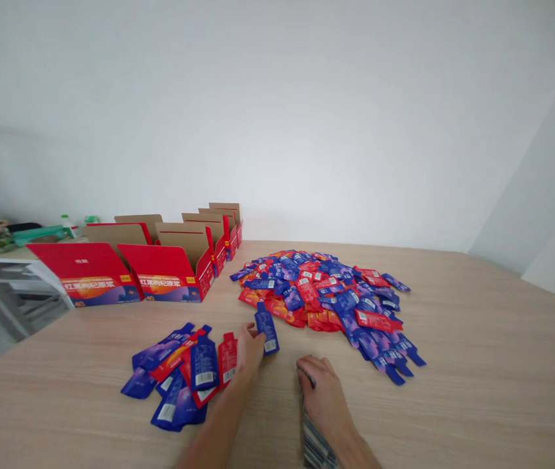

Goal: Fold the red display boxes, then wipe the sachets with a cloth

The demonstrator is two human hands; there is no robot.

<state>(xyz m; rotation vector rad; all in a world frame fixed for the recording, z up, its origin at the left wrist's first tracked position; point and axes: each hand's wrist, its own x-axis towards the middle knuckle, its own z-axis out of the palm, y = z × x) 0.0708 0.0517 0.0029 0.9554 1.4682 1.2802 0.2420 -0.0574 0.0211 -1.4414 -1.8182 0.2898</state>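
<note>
A big heap of red and blue sachets [329, 293] lies on the wooden table [477, 365]. A smaller pile of the same sachets [184, 374] lies to the near left. My left hand [249, 352] rests between the two piles, its fingers touching a single blue sachet [266, 329] that lies flat at the heap's near edge. My right hand [324, 397] lies on the table to the right, fingers curled down, with something dark and thin under the fingertips that I cannot make out.
Several open red cardboard boxes [170, 273] stand in a row at the back left of the table, lids raised. A side shelf with bottles [18, 238] is beyond the left edge. A white wall stands behind.
</note>
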